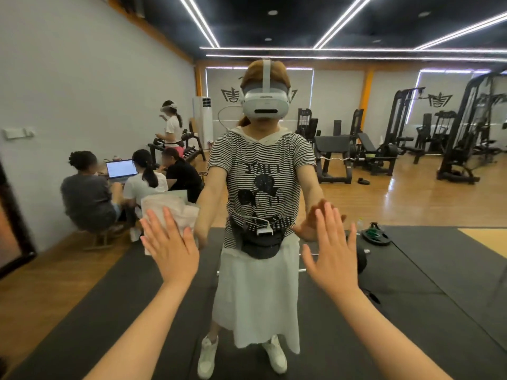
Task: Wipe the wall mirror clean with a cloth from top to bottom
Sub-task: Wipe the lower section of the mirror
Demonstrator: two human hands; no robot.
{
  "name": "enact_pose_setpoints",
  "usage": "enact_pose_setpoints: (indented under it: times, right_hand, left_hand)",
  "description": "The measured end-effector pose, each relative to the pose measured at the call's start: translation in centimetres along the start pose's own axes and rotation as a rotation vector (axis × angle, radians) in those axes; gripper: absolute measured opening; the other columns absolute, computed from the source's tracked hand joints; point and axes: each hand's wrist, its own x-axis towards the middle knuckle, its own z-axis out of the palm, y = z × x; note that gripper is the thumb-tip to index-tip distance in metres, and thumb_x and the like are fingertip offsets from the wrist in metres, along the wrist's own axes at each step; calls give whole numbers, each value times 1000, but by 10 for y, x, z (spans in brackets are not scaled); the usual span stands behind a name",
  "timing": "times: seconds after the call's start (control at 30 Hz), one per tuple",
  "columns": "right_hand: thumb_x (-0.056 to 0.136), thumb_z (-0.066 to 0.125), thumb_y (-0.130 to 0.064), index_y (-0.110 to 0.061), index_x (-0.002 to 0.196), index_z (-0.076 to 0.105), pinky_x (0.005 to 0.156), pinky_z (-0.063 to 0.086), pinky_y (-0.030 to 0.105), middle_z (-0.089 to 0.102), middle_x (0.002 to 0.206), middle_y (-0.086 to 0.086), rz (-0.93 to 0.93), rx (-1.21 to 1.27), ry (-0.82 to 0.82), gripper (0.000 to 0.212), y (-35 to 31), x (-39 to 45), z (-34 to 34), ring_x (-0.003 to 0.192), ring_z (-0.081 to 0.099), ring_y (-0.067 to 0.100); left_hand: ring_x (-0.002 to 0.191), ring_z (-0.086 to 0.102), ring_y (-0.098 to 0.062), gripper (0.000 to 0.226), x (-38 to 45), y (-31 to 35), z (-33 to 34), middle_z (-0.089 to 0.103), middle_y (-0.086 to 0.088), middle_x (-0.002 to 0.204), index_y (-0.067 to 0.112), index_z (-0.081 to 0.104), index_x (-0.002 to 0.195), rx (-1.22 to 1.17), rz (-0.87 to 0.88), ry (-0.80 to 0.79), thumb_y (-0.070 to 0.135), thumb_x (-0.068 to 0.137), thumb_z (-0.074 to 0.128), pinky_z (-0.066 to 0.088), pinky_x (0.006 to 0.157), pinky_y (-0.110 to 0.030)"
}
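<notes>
The mirror (356,165) fills nearly the whole view, a flat glossy pane with a dark frame edge showing at the far left. Against it, left of centre, lies the cloth (175,212), pale, thin and crumpled, pressed flat to the glass. The left hand (171,249) covers its lower part, fingers straight and spread wide, palm pushing the fabric onto the pane. The right hand (333,252) is raised just beside the glass, also flat with fingers straight and splayed, holding nothing; whether it touches the surface I cannot tell, though its reflection nearly meets it.

In the glass stands the person (260,187), both arms stretched forward, wearing a smooth white headset (265,102), a black-and-white striped shirt, a black waist pouch and a long white skirt. They stand on a dark matte mat (411,311) laid over shiny wood flooring. Behind them are black weight machines (452,138) with padded benches, and at the left a group sits around an open laptop (121,168). Bright strip lights cross the black ceiling.
</notes>
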Motion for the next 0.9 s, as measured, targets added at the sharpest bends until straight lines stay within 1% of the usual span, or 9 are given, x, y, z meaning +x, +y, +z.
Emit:
enact_pose_setpoints:
  times: [0.17,0.23,0.3,0.43,0.5,0.6,0.67,0.8,0.9]
  right_hand:
    - [86,35,-42,-11,148,27,112,18,60,24,156,19,139,-89,30,69,57,3,-11,144,17,30]
    - [90,33,-41,-17,148,30,108,24,66,23,155,21,140,-112,38,62,72,4,-10,142,18,33]
    - [93,32,-39,-21,148,30,107,26,66,21,155,20,94,-124,62,58,82,4,-6,142,19,33]
    - [95,31,-38,-21,149,26,108,15,58,18,154,19,15,-128,173,58,93,6,9,142,17,32]
    - [99,26,-40,-26,154,17,111,10,54,16,155,18,-12,-126,229,57,98,7,17,144,11,28]
    - [103,13,-46,-31,155,2,116,-3,48,-3,163,10,-54,-147,286,55,106,8,29,149,-3,22]
    - [103,14,-45,-30,155,3,117,-7,48,-10,163,5,-63,-165,320,56,108,9,35,150,-7,21]
    - [102,17,-43,-28,156,6,118,-8,48,-9,163,6,-74,-167,370,57,107,9,38,150,-5,21]
    - [103,18,-43,-27,156,6,118,-9,47,-8,163,6,-78,-164,384,57,107,10,39,150,-5,21]
  left_hand:
    - [144,9,-47,63,-2,5,-1,11,-28,157,4,18,153,-8,-8,36,36,99,26,10,112,-63]
    - [144,8,-46,63,-2,6,0,11,-28,157,4,19,153,-7,-13,51,34,99,29,10,112,-63]
    - [145,7,-45,63,-1,6,0,10,-27,158,4,18,153,-7,-25,59,34,99,30,10,113,-62]
    - [145,7,-44,65,-2,9,0,11,-27,158,3,20,152,-21,-47,78,37,98,28,10,113,-61]
    - [145,7,-45,69,0,8,1,10,-29,157,0,19,152,-33,-54,89,40,97,27,9,114,-59]
    - [144,6,-48,78,6,5,3,6,-32,156,-6,14,151,-68,-104,135,43,92,31,8,115,-55]
    - [145,4,-47,80,10,12,6,4,-31,157,-6,11,151,-106,-173,171,41,90,32,5,116,-52]
    - [146,4,-45,74,6,56,22,6,-28,158,-6,10,151,-139,-304,265,30,91,34,5,116,-56]
    - [146,4,-43,75,-15,103,42,8,-30,157,-7,10,150,-101,-188,217,35,91,28,3,116,-55]
